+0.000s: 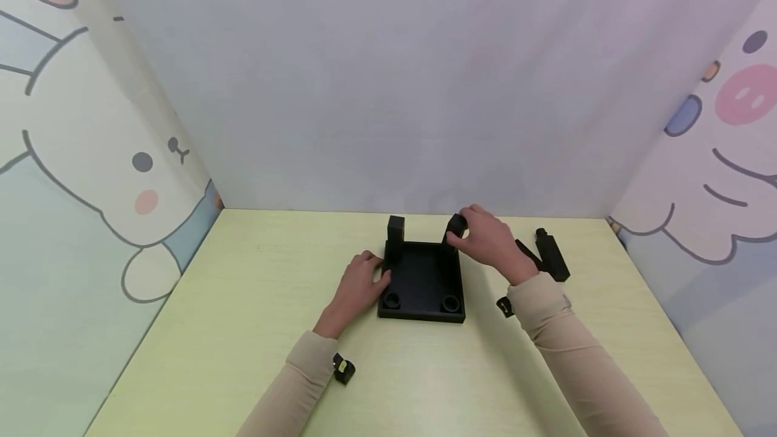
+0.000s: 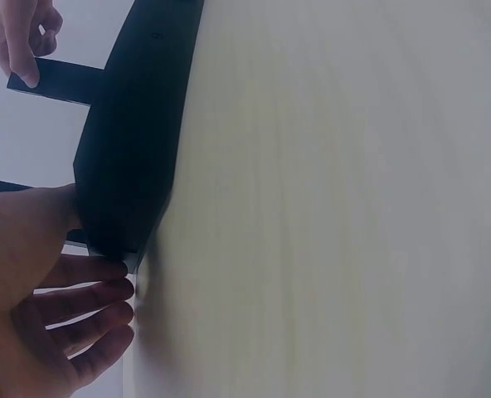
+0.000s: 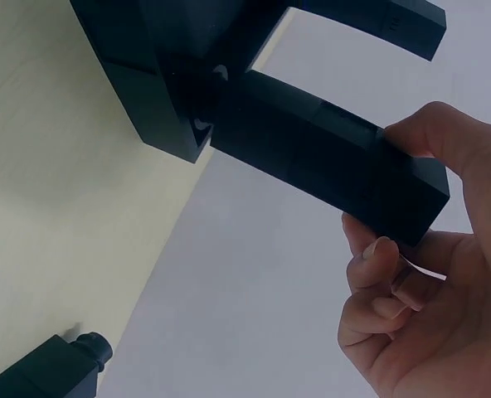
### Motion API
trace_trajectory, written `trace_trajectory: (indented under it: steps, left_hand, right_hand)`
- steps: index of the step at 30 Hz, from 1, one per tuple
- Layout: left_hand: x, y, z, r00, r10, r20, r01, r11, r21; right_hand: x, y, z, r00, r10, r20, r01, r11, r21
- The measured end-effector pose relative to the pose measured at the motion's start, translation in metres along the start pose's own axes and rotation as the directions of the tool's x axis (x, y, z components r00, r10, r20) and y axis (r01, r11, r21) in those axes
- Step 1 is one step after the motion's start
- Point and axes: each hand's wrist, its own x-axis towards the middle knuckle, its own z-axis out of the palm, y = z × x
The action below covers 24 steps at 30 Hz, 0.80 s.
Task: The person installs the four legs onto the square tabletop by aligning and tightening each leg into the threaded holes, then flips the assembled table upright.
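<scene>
A black square tabletop (image 1: 420,283) lies underside up, with round sockets (image 1: 450,303) at its two near corners. At its far left corner a black leg (image 1: 395,235) stands upright. My right hand (image 1: 485,238) pinches the upper end of a second black leg (image 3: 328,153) between thumb and fingers. That leg leans slightly, its lower end at the far right corner. On the left side my left hand (image 1: 358,285) grips the tabletop's edge, thumb at the rim, the other fingers (image 2: 88,315) along the outside.
Right of the tabletop lies a loose black leg (image 1: 552,256) with a peg at one end. Another black leg (image 1: 528,253) lies against it, partly hidden by my right wrist. A pale wall (image 1: 419,86) rises behind the table (image 1: 261,302), with cartoon-printed walls at both sides.
</scene>
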Motion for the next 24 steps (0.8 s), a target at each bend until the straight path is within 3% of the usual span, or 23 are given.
trace_trajectory:
  steps: [9, 24]
  left_hand:
    - [-0.001, 0.0, 0.001, 1.0, -0.001, -0.014, 0.001, 1.0, -0.01]
    - [-0.001, -0.001, 0.0, 1.0, -0.004, -0.023, 0.004, 1.0, -0.015]
  right_hand:
    - [-0.001, -0.004, 0.005, 0.999, 0.006, -0.04, -0.009, 0.998, -0.059]
    - [-0.008, 0.001, -0.016, 0.999, -0.031, 0.02, 0.033, 0.997, -0.074]
